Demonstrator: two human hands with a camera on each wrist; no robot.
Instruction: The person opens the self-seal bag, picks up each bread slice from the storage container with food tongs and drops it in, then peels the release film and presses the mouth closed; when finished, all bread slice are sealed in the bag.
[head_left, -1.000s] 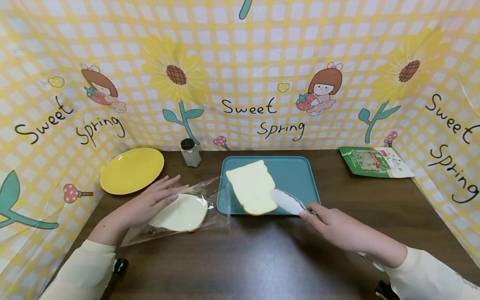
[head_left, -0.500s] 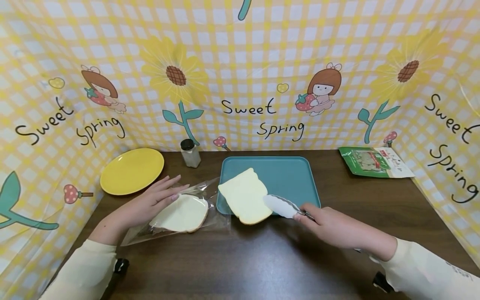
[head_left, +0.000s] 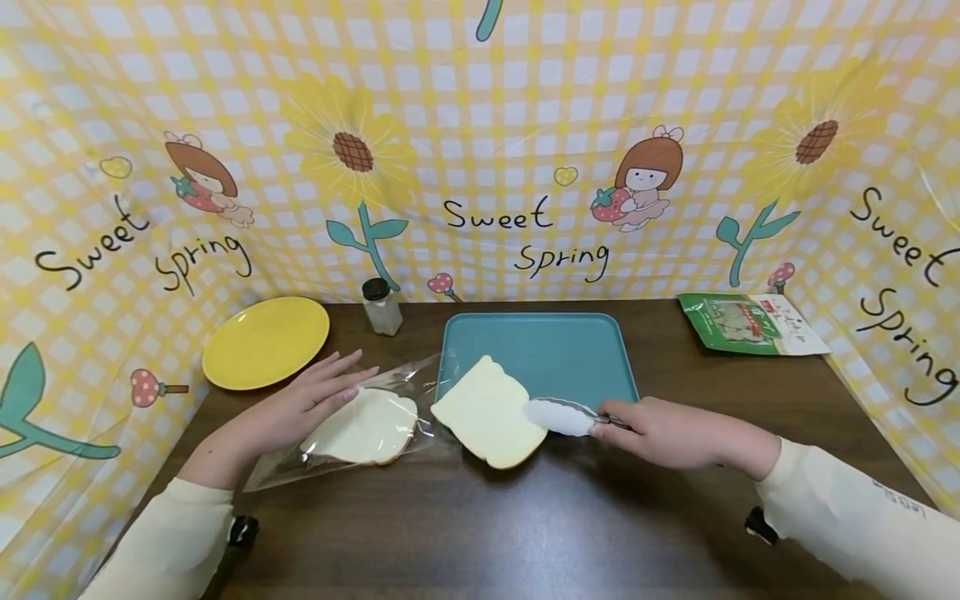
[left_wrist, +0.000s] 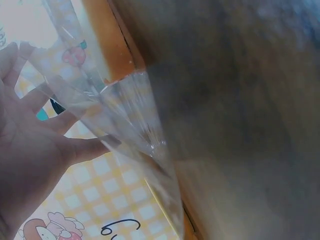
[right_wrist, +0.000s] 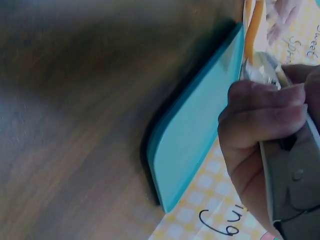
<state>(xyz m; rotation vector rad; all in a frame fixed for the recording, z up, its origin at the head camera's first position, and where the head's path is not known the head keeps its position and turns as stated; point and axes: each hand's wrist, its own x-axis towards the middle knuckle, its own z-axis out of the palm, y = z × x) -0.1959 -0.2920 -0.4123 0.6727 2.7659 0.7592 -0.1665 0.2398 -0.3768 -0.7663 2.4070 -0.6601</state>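
Note:
My right hand (head_left: 667,435) grips metal tongs (head_left: 562,416) with pale, wide tips. A slice of bread (head_left: 491,412) is caught at its right edge in the tongs, tilted, over the front left of the blue tray (head_left: 558,350). In the right wrist view, the fingers (right_wrist: 262,122) curl round the metal handle (right_wrist: 295,175). My left hand (head_left: 300,410) lies with straight fingers on a clear plastic bag (head_left: 281,475) that has bread (head_left: 367,429) in it. The left wrist view shows spread fingers (left_wrist: 87,147) against the film.
Behind the left hand lies a yellow plate (head_left: 266,343). A black-capped shaker (head_left: 384,313) stands at the back of the dark wooden table (head_left: 480,542). At the back right is a green and white food pouch (head_left: 750,323). Checked cloth walls (head_left: 480,150) surround the table.
The slice in the tongs has moved left and toward the front, from over the tray to its front left corner, turning slightly. The left hand and the bag have stayed put.

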